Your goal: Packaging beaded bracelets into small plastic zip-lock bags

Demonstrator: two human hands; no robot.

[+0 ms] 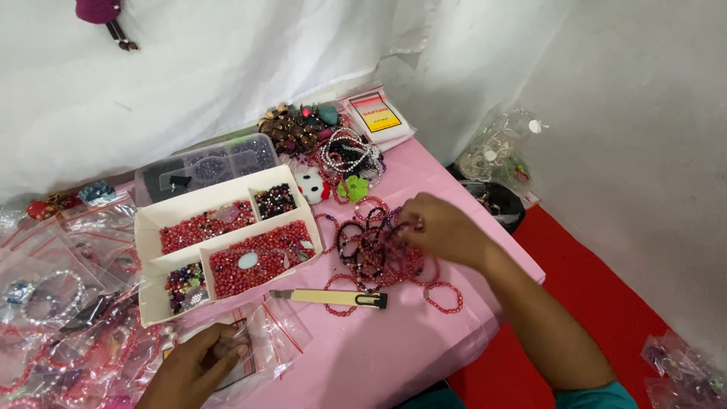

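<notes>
Between both hands lies a box cutter (pixel 329 298); right grip (pixel 443 227) pinches bracelets (pixel 371 254), left (pixel 198 365) a bag (pixel 261 341).

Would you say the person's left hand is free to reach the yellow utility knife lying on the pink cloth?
Probably not at once: the left hand is holding a clear plastic bag. The utility knife lies close by on open pink cloth, with nothing between, so once the bag is released the way looks free.

White cloth (pixel 227 68) drapes behind a pink-covered table (pixel 394 341); red floor (pixel 598 280) meets a pale wall (pixel 651 113).
</notes>
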